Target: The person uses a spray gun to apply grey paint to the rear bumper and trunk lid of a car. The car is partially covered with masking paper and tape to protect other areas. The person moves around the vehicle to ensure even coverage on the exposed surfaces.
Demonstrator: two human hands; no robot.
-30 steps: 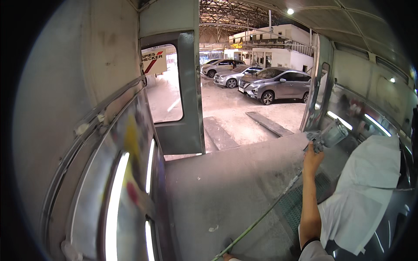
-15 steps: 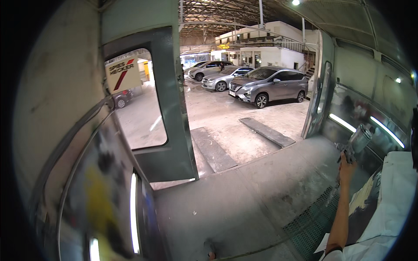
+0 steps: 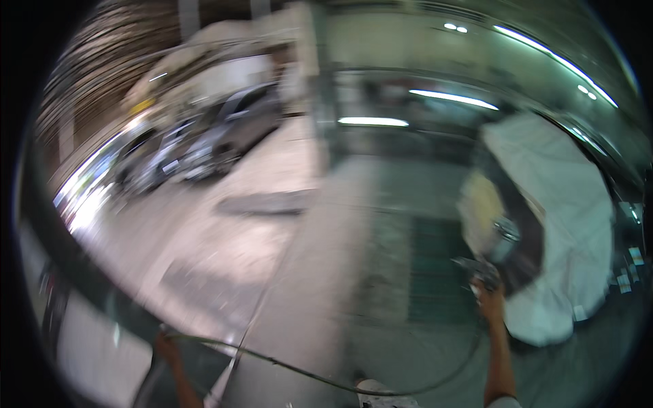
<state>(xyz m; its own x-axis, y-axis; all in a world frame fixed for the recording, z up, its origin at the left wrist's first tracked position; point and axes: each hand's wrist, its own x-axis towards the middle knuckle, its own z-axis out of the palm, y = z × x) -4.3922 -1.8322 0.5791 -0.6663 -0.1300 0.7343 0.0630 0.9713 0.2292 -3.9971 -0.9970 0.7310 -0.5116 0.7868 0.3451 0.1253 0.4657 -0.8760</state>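
My right hand (image 3: 488, 299) is closed around the handle of a paint spray gun (image 3: 479, 270), whose metal cup (image 3: 505, 239) sits on top. Just beyond the gun is a vehicle panel with a pale yellowish patch (image 3: 478, 204) and a dark area, bordered by a light cover sheet (image 3: 575, 197). At the lower left, my left hand (image 3: 165, 347) grips a thin hose (image 3: 292, 368) beside the dark door. The hose sags across in front of me and rises toward the gun. Motion blur hides the finger detail.
The dark-framed booth door (image 3: 88, 272) stands at the left. Through the opening are parked cars (image 3: 238, 129) and a flat metal ramp (image 3: 265, 202). A green floor grate (image 3: 439, 272) lies alongside the covered vehicle. Light tubes (image 3: 374, 122) line the wall.
My view has swung right, bringing the covered vehicle further into sight. My left hand and the hose have come into view. The spray gun remains in my right hand.
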